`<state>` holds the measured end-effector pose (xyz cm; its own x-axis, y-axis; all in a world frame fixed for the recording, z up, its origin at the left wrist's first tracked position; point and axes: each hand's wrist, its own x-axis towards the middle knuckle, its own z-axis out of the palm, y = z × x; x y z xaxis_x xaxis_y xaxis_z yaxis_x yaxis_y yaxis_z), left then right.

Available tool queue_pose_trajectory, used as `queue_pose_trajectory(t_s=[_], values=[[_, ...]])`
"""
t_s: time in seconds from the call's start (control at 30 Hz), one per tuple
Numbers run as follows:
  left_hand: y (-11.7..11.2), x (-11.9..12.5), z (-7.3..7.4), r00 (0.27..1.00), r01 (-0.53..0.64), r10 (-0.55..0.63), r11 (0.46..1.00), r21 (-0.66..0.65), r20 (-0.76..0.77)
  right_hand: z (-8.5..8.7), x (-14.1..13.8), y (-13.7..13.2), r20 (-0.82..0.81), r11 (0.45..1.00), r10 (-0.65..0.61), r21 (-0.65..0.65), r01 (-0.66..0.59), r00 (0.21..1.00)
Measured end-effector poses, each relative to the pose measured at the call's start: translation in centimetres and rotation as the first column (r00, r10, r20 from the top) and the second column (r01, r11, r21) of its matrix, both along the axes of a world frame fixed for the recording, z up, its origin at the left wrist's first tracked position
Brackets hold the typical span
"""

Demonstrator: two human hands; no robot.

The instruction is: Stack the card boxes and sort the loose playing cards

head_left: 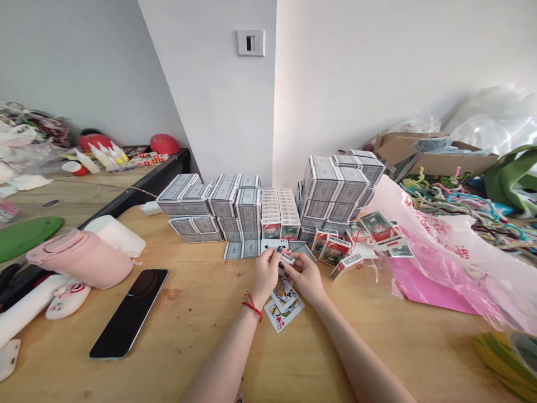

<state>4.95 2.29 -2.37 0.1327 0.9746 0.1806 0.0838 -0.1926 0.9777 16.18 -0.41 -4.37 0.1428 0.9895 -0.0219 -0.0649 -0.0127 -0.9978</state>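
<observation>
My left hand (267,268) and my right hand (305,274) meet over the wooden table, fingers closed around a small playing-card box (287,258). Only a white side with dark markings shows; my fingers cover much of the rest. Under my hands lie loose face-up playing cards (283,315), a queen among them. Just beyond my fingertips is a face-up two (268,244), flanked by face-down cards (242,250). Several red-and-green card boxes (334,250) sit to the right of my right hand.
Stacked card decks (237,196) stand left and right (335,187) of rows of boxes (279,207). A phone (130,313) and pink tumbler (84,257) lie left. Pink plastic wrapping (436,263), a tape roll (509,358) and a cardboard box (444,157) occupy the right.
</observation>
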Motion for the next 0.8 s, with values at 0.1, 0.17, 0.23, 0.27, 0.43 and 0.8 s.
queue_pose_trajectory(t_s=[0.1,0.17,0.23,0.27,0.43,0.8], values=[[-0.2,0.1,0.0,0.999,-0.005,0.005,1.000,0.009,-0.035,-0.4,0.0,0.1,0.041,0.998,-0.045,-0.039,0.046,0.998],[-0.2,0.2,0.0,0.997,-0.026,0.027,1.000,0.012,-0.068,-0.6,0.1,0.1,0.052,0.998,-0.052,-0.045,0.054,0.997],[-0.2,0.2,-0.1,0.995,-0.047,0.048,0.999,0.011,-0.085,-0.7,0.1,0.1,0.042,0.999,-0.033,-0.037,0.034,0.999],[-0.1,0.2,-0.2,0.995,-0.050,0.050,0.999,0.007,-0.081,-0.7,0.1,0.0,0.033,0.999,-0.019,-0.031,0.020,0.999],[0.1,0.0,-0.3,0.998,-0.060,0.058,0.997,-0.039,-0.034,-0.4,0.0,-0.2,0.054,0.998,0.050,0.020,-0.051,0.997],[0.6,-0.1,-0.5,0.998,0.035,-0.034,0.999,-0.032,0.048,0.7,0.7,-0.3,-0.070,0.991,0.130,-0.010,-0.131,0.989]])
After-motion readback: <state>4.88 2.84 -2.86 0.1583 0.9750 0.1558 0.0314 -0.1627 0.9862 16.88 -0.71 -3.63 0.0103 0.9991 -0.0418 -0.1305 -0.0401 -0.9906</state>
